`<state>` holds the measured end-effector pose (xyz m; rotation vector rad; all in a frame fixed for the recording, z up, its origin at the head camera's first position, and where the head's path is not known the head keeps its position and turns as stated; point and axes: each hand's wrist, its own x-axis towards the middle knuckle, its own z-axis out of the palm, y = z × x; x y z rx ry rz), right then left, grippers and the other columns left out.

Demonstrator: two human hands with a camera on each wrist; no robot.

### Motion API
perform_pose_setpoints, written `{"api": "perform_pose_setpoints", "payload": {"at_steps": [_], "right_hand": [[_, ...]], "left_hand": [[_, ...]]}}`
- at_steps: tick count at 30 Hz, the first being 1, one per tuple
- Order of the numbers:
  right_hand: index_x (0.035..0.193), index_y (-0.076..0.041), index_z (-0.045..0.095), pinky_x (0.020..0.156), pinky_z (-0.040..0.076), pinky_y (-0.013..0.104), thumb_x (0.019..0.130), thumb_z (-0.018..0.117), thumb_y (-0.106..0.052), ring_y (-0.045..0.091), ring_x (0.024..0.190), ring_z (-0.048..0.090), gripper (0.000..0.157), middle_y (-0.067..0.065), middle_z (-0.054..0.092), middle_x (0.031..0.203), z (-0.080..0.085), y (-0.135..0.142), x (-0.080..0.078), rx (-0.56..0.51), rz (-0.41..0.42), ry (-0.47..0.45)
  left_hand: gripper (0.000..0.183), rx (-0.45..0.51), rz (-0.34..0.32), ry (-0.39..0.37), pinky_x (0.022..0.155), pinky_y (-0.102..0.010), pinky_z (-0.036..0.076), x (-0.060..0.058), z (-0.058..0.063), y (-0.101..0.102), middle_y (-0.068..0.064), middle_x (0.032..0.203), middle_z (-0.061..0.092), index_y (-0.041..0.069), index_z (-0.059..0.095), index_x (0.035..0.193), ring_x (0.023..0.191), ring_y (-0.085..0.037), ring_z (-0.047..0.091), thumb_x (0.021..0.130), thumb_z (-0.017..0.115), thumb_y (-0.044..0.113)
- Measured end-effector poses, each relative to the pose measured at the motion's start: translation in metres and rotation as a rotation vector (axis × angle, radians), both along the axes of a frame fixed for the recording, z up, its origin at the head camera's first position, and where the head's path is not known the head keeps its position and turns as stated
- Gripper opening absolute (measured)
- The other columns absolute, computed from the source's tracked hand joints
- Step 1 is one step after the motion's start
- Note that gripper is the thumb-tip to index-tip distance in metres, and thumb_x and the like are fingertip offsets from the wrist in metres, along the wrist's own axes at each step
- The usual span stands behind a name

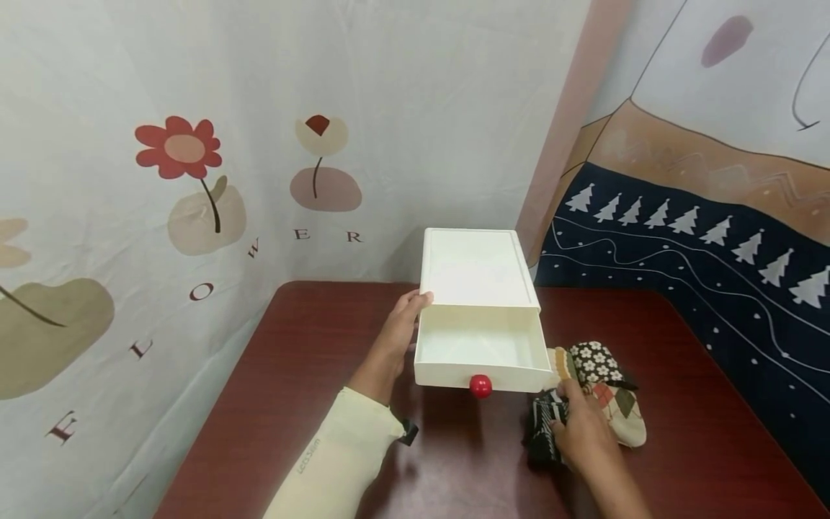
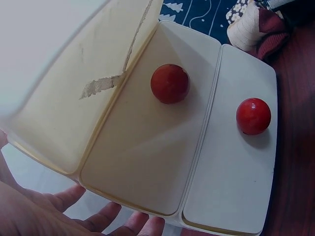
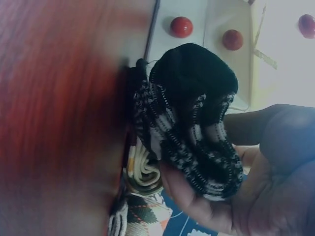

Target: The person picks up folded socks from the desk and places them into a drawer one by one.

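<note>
A white drawer unit (image 1: 480,267) stands on the table, its top drawer (image 1: 447,375) pulled out and bare inside. This drawer has a round red knob (image 1: 480,386). My left hand (image 1: 392,339) rests against the unit's left side, thumb at the top edge and fingers spread along the wall in the left wrist view. In my right hand (image 1: 586,429) I grip a folded black-and-white patterned sock (image 3: 192,123), right of the drawer. Close by lie an argyle sock (image 1: 627,418), a black floral sock (image 1: 593,360) and a cream sock with a yellow stripe (image 1: 561,360).
Two lower drawers with red knobs (image 2: 170,83) are closed in the left wrist view. The dark red table (image 1: 272,375) reaches a white printed curtain (image 1: 259,72) at the back. A navy cloth with white trees (image 1: 713,281) hangs on the right.
</note>
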<state>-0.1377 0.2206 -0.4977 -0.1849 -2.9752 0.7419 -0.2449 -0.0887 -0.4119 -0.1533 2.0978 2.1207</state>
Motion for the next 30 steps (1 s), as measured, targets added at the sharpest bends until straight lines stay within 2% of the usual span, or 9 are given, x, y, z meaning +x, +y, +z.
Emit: {"api": "perform_pose_setpoints", "payload": {"at_steps": [4, 9, 12, 14, 17, 21, 25, 30], "right_hand": [[0.133, -0.018, 0.053, 0.073, 0.054, 0.064, 0.087, 0.083, -0.01, 0.045, 0.092, 0.069, 0.055, 0.033, 0.064, 0.114, 0.003, -0.002, 0.003, -0.011, 0.024, 0.028], [0.125, -0.021, 0.057, 0.068, 0.053, 0.06, 0.086, 0.08, -0.005, 0.04, 0.087, 0.067, 0.048, 0.031, 0.063, 0.109, 0.01, -0.006, 0.01, -0.026, 0.079, 0.095], [0.123, -0.019, 0.06, 0.073, 0.055, 0.057, 0.092, 0.075, -0.003, 0.041, 0.098, 0.067, 0.039, 0.032, 0.063, 0.116, 0.029, -0.011, 0.017, -0.07, 0.112, 0.063], [0.123, -0.017, 0.062, 0.076, 0.055, 0.055, 0.095, 0.072, -0.001, 0.04, 0.103, 0.065, 0.033, 0.032, 0.061, 0.12, 0.041, -0.015, 0.022, -0.102, 0.132, 0.034], [0.117, -0.019, 0.062, 0.079, 0.054, 0.052, 0.097, 0.072, 0.0, 0.037, 0.105, 0.064, 0.029, 0.028, 0.06, 0.123, 0.052, -0.019, 0.027, -0.123, 0.149, 0.036], [0.111, -0.021, 0.067, 0.084, 0.054, 0.054, 0.097, 0.072, 0.001, 0.038, 0.108, 0.066, 0.027, 0.023, 0.062, 0.126, 0.054, -0.02, 0.031, -0.139, 0.171, 0.096], [0.116, -0.017, 0.075, 0.093, 0.054, 0.06, 0.096, 0.075, 0.002, 0.041, 0.117, 0.067, 0.028, 0.023, 0.064, 0.127, 0.054, -0.02, 0.033, -0.147, 0.179, 0.157], [0.121, -0.011, 0.077, 0.095, 0.053, 0.06, 0.092, 0.081, 0.001, 0.039, 0.115, 0.066, 0.032, 0.023, 0.062, 0.123, 0.053, -0.018, 0.035, -0.161, 0.17, 0.225]], "left_hand": [[0.071, 0.0, 0.0, 0.0, 0.106, -0.058, 0.044, 0.0, -0.001, 0.0, -0.019, 0.149, 0.06, 0.02, 0.045, 0.162, 0.134, -0.037, 0.059, 0.103, 0.057, 0.057], [0.072, -0.013, -0.004, 0.007, 0.102, -0.055, 0.045, 0.0, -0.002, 0.0, -0.02, 0.148, 0.06, 0.02, 0.045, 0.163, 0.134, -0.037, 0.058, 0.103, 0.057, 0.058], [0.073, -0.019, -0.011, 0.014, 0.1, -0.053, 0.045, -0.001, -0.002, 0.0, -0.021, 0.147, 0.06, 0.02, 0.044, 0.163, 0.133, -0.036, 0.058, 0.102, 0.057, 0.058], [0.074, -0.021, -0.015, 0.017, 0.102, -0.056, 0.045, -0.001, -0.003, 0.0, -0.021, 0.149, 0.059, 0.019, 0.044, 0.164, 0.137, -0.038, 0.056, 0.103, 0.056, 0.058], [0.075, -0.025, -0.021, 0.015, 0.106, -0.062, 0.043, -0.002, -0.003, -0.001, -0.021, 0.155, 0.056, 0.019, 0.042, 0.165, 0.145, -0.041, 0.052, 0.103, 0.056, 0.058], [0.075, -0.034, -0.024, 0.013, 0.109, -0.065, 0.042, -0.002, -0.001, -0.002, -0.021, 0.159, 0.052, 0.019, 0.043, 0.165, 0.149, -0.044, 0.049, 0.103, 0.055, 0.059], [0.074, -0.032, -0.021, 0.01, 0.109, -0.065, 0.043, -0.002, -0.001, -0.001, -0.02, 0.16, 0.053, 0.02, 0.043, 0.165, 0.147, -0.044, 0.051, 0.103, 0.055, 0.059], [0.073, -0.029, -0.025, 0.008, 0.11, -0.066, 0.042, -0.003, -0.003, -0.001, -0.019, 0.158, 0.054, 0.021, 0.044, 0.164, 0.148, -0.042, 0.05, 0.103, 0.055, 0.059]]}}
